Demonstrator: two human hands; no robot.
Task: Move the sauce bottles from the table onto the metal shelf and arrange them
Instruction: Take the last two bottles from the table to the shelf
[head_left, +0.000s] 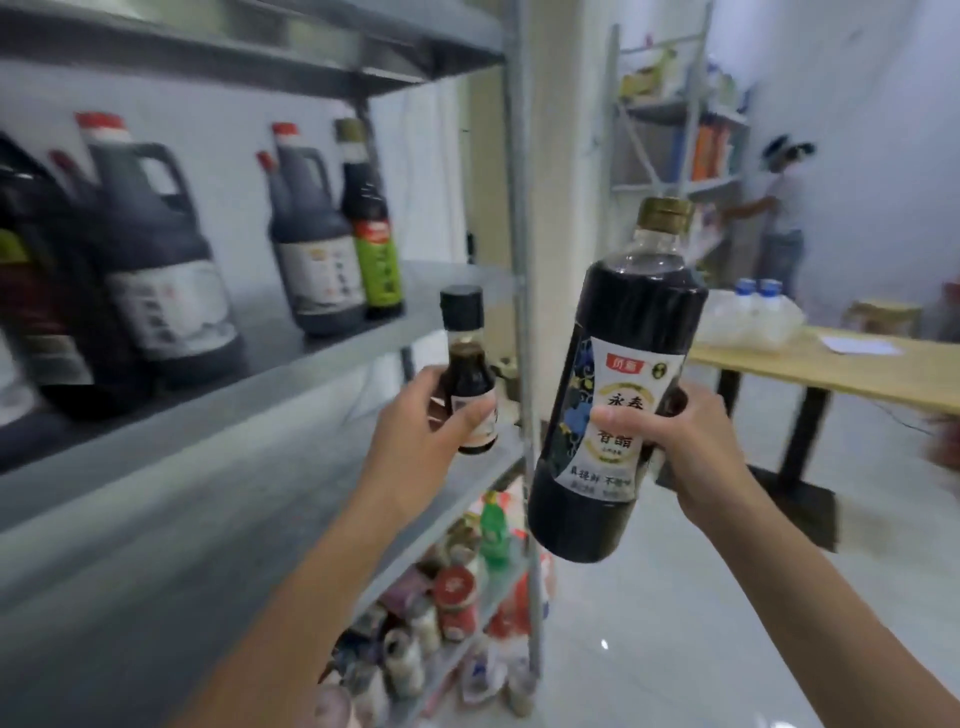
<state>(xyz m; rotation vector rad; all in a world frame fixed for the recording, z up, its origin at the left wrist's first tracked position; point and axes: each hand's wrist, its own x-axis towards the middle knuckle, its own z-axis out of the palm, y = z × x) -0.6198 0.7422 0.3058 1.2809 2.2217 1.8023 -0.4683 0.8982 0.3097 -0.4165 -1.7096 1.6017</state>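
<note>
I have a bottle in each hand and I am standing at the metal shelf (332, 358). My left hand (415, 431) is wrapped around a small dark bottle (466, 364) with a black cap, held upright just off the front edge of the middle shelf. My right hand (691, 441) grips a tall dark bottle (613, 384) around its label, tilted a little, out in the air beside the shelf post. Neither one is set down yet. Several big jugs (156, 260) and a green-labelled bottle (371, 228) already stand on the middle shelf, so I judge the job well under way. The wooden table (831, 369) behind shows only some clear bottles and a paper; whether any sauce bottles remain there I cannot tell.
</note>
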